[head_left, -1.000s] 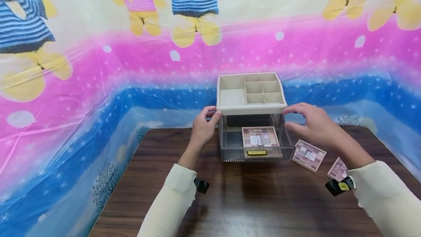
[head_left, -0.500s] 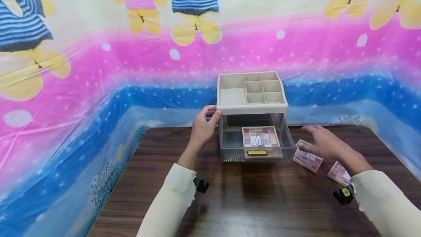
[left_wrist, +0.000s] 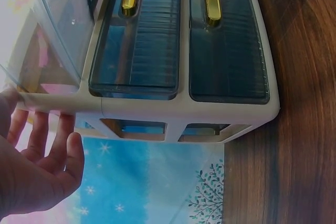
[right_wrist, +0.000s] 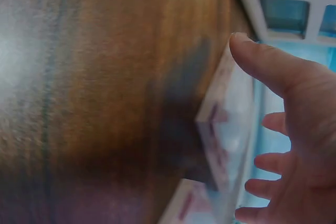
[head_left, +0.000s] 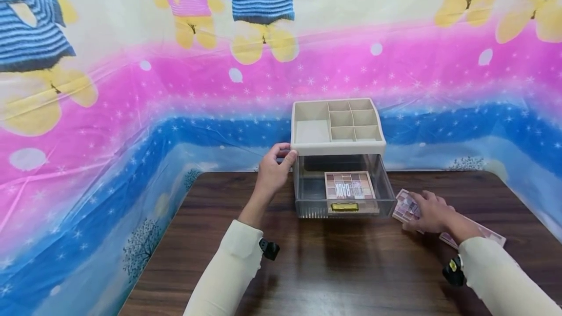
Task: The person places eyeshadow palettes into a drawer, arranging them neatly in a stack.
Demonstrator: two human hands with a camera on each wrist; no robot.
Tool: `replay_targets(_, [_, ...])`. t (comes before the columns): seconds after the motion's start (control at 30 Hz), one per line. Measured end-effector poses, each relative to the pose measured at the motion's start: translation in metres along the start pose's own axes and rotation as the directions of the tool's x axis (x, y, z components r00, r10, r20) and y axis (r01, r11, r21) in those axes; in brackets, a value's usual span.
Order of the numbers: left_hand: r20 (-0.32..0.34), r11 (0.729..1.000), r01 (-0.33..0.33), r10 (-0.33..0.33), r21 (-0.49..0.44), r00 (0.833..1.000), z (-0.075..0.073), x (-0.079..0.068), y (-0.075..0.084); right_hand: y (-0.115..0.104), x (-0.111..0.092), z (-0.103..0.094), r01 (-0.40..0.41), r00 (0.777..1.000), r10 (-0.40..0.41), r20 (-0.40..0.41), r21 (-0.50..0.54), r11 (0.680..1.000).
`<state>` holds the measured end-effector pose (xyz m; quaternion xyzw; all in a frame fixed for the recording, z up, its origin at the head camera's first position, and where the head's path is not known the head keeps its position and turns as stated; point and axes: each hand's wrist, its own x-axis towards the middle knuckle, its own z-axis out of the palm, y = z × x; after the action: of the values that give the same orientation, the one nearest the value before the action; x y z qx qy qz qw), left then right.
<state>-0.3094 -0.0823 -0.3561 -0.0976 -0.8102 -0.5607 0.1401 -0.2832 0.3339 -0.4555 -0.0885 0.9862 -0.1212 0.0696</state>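
A cream drawer organizer point(head_left: 338, 148) stands at the back of the table with its clear upper drawer point(head_left: 311, 208) pulled out. In that drawer lies an eyeshadow palette point(head_left: 349, 186). My left hand point(head_left: 273, 173) grips the organizer's left side, thumb at the front corner and fingers along the side below the top tray. Over a second palette point(head_left: 404, 207), right of the organizer, my right hand point(head_left: 432, 212) reaches down, thumb apart from the fingers. The right wrist view has this palette point(right_wrist: 227, 119) close by the thumb. A third palette point(head_left: 491, 234) lies partly behind my right wrist.
The top tray point(head_left: 311, 130) has one large compartment and several small ones. Below the pulled-out drawer, two dark clear drawers point(left_wrist: 226, 51) with gold handles are shut. A printed cloth point(head_left: 210, 87) hangs behind the brown wooden table point(head_left: 342, 267).
My right hand has left the organizer's right front corner and moved right and down to the nearer loose palette. My left hand keeps its place on the organizer.
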Motion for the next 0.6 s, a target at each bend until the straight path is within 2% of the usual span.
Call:
replay_targets(0.17, [-0.006, 1.000, 0.011, -0.011, 0.004, 1.000, 0.000, -0.002, -0.001, 0.007, 0.003, 0.009, -0.021, 0.999, 0.020, 0.038, 0.008, 1.000])
replay_targets(0.43, [0.008, 1.000, -0.007, 0.007, 0.011, 1.000, 0.002, -0.003, 0.001, 0.013, 0.004, 0.011, -0.009, 1.000, 0.009, -0.005, -0.013, 1.000])
replay_targets(0.6, [-0.007, 1.000, 0.001, -0.001, 0.007, 1.000, 0.000, -0.003, 0.002, 0.016, 0.007, 0.011, 0.020, 0.999, -0.020, -0.045, -0.018, 1.000])
